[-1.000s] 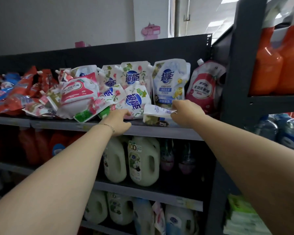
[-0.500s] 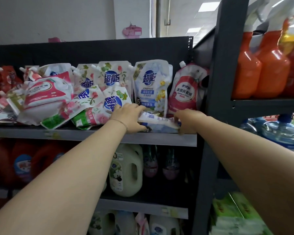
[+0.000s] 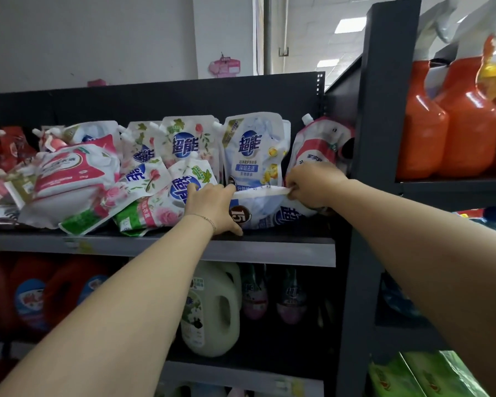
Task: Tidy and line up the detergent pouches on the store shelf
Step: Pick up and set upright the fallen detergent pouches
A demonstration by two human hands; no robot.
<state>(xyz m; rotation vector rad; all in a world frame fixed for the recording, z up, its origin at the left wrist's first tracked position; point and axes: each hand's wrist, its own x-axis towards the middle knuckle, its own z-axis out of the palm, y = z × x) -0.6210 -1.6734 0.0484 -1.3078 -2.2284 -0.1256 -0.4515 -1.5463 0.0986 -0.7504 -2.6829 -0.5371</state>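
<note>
Head view. The dark shelf carries detergent pouches. At the rear one blue-and-white upright pouch and a red-and-white pouch stand. To the left, floral pouches lie toppled in a heap. A blue-and-white front pouch lies on its side at the shelf's front right, between both hands. The left hand grips its left end, fingers over, thumb beneath. The right hand pinches its upper edge at the right end. On the lower shelf stands a cream jug.
</note>
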